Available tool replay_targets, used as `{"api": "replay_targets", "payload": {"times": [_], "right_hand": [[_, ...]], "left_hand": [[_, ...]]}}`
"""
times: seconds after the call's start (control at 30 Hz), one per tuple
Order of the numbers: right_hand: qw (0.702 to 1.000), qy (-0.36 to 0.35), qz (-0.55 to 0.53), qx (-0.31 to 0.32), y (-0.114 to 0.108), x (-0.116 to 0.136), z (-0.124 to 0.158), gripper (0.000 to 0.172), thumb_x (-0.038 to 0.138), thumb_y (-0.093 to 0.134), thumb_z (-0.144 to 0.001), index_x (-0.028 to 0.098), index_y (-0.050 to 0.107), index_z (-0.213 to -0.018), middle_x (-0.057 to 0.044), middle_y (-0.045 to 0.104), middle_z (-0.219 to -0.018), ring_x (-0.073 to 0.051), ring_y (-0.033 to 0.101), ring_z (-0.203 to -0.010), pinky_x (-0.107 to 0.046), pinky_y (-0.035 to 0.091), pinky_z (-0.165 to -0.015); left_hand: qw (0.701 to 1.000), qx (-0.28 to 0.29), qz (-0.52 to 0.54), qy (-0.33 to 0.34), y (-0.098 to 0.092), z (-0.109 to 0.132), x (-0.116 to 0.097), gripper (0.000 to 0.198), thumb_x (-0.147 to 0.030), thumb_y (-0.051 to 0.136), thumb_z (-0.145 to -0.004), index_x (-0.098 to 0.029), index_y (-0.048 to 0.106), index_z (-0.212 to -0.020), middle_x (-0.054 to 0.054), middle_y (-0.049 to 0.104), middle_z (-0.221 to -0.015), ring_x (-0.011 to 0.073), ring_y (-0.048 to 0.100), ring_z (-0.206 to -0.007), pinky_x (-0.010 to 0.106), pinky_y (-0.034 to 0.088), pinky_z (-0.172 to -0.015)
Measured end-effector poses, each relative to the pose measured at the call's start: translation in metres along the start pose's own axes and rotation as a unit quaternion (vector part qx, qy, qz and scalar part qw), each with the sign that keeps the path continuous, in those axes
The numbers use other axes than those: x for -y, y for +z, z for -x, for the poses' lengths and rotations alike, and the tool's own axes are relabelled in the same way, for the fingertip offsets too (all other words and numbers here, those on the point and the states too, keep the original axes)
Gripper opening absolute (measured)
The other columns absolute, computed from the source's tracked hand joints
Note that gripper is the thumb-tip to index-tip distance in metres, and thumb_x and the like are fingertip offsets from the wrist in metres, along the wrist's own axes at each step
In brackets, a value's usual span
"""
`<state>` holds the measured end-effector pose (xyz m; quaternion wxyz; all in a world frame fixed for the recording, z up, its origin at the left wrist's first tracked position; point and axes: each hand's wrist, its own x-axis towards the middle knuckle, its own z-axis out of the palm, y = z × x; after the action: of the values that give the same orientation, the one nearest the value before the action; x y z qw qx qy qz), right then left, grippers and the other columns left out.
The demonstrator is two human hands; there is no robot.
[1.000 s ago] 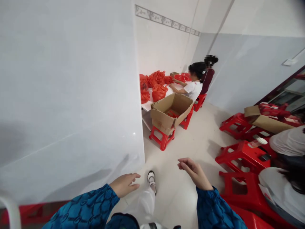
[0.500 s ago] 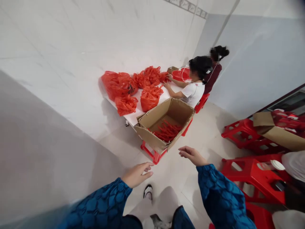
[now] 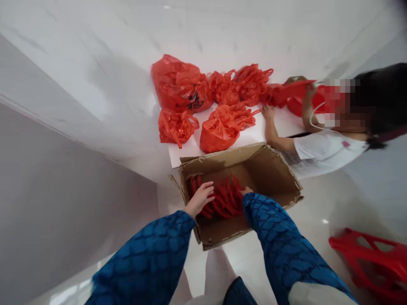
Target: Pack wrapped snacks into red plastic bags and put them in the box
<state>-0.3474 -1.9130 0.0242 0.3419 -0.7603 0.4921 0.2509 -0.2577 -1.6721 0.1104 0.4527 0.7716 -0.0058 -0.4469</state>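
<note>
A cardboard box (image 3: 270,173) with its top open stands in front of me. Inside lie several thin red bundles (image 3: 224,199) side by side; I cannot make out their kind. My left hand (image 3: 201,199) reaches over the box's near left part, fingers stretched out and apart, just above the bundles. At the right end of the row is my right hand (image 3: 246,190), reaching into the box beside them. My blue sleeve covers most of it, so whether its fingers hold anything does not show.
Behind the box, a white table (image 3: 182,152) carries several filled red plastic bags (image 3: 219,131) along the wall. A person in a white shirt (image 3: 327,148) sits to the right, hands on red plastic. A red stool (image 3: 375,254) stands at lower right.
I have come closer to the box and table. Both my hands have moved from in front of the box to inside its opening, by the red bundles. The seated person has raised one hand.
</note>
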Motion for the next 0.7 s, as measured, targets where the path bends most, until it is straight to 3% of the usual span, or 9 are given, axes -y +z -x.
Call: {"api": "replay_targets", "payload": {"times": [0.1, 0.2, 0.33, 0.4, 0.5, 0.57, 0.7], "right_hand": [[0.998, 0.048, 0.051, -0.001, 0.017, -0.017, -0.025, 0.039, 0.036, 0.064, -0.097, 0.018, 0.057, -0.130, -0.010, 0.057, -0.134, -0.027, 0.060, -0.115, -0.049, 0.053, -0.096], [0.994, 0.068, 0.089, 0.004, 0.034, -0.035, -0.050, 0.051, 0.043, 0.065, -0.095, 0.019, 0.052, -0.138, -0.012, 0.049, -0.145, -0.032, 0.052, -0.127, -0.057, 0.043, -0.106], [0.990, 0.050, 0.121, 0.044, 0.070, -0.046, -0.077, 0.118, 0.071, 0.075, -0.071, 0.013, 0.019, -0.158, -0.029, 0.033, -0.154, -0.041, 0.044, -0.136, -0.055, 0.036, -0.108], [0.988, 0.032, 0.136, 0.061, 0.092, -0.047, -0.081, 0.140, 0.078, 0.075, -0.061, 0.009, 0.004, -0.160, -0.036, 0.026, -0.154, -0.044, 0.041, -0.138, -0.054, 0.037, -0.106], [0.983, 0.026, 0.172, 0.059, 0.119, -0.047, -0.079, 0.140, 0.074, 0.076, -0.063, 0.013, -0.002, -0.160, -0.037, 0.014, -0.158, -0.050, 0.034, -0.140, -0.059, 0.038, -0.102], [0.979, 0.026, 0.195, 0.047, 0.128, -0.049, -0.077, 0.136, 0.069, 0.077, -0.066, 0.016, -0.005, -0.161, -0.036, 0.012, -0.158, -0.051, 0.034, -0.139, -0.062, 0.041, -0.097], [0.975, 0.017, 0.222, 0.023, 0.128, -0.053, -0.080, 0.116, 0.053, 0.074, -0.076, 0.016, 0.004, -0.161, -0.033, 0.029, -0.151, -0.047, 0.047, -0.128, -0.056, 0.047, -0.091]], "left_hand": [[0.987, -0.102, -0.039, -0.121, 0.043, -0.069, 0.014, 0.038, -0.035, 0.062, -0.097, -0.017, 0.057, -0.130, 0.011, 0.059, -0.131, 0.0249, 0.063, -0.111, 0.047, 0.055, -0.093], [0.957, -0.169, -0.089, -0.216, 0.061, -0.108, 0.052, 0.041, -0.034, 0.063, -0.096, -0.017, 0.056, -0.132, 0.012, 0.056, -0.135, 0.0275, 0.059, -0.117, 0.050, 0.052, -0.097], [0.934, -0.188, -0.137, -0.272, 0.085, -0.129, 0.103, 0.048, -0.037, 0.064, -0.095, -0.019, 0.052, -0.137, 0.013, 0.052, -0.141, 0.0301, 0.055, -0.124, 0.053, 0.049, -0.102], [0.928, -0.179, -0.149, -0.291, 0.105, -0.135, 0.119, 0.050, -0.038, 0.064, -0.095, -0.019, 0.051, -0.139, 0.013, 0.051, -0.142, 0.0305, 0.055, -0.124, 0.054, 0.048, -0.103], [0.922, -0.166, -0.165, -0.309, 0.133, -0.141, 0.134, 0.049, -0.037, 0.064, -0.095, -0.019, 0.051, -0.139, 0.013, 0.050, -0.144, 0.0310, 0.054, -0.126, 0.055, 0.047, -0.104], [0.919, -0.163, -0.177, -0.312, 0.142, -0.144, 0.140, 0.049, -0.037, 0.064, -0.095, -0.019, 0.051, -0.138, 0.013, 0.049, -0.145, 0.0314, 0.052, -0.128, 0.056, 0.045, -0.105], [0.916, -0.165, -0.191, -0.311, 0.140, -0.145, 0.151, 0.046, -0.036, 0.064, -0.095, -0.019, 0.053, -0.137, 0.013, 0.050, -0.144, 0.0309, 0.053, -0.127, 0.055, 0.046, -0.105]]}}
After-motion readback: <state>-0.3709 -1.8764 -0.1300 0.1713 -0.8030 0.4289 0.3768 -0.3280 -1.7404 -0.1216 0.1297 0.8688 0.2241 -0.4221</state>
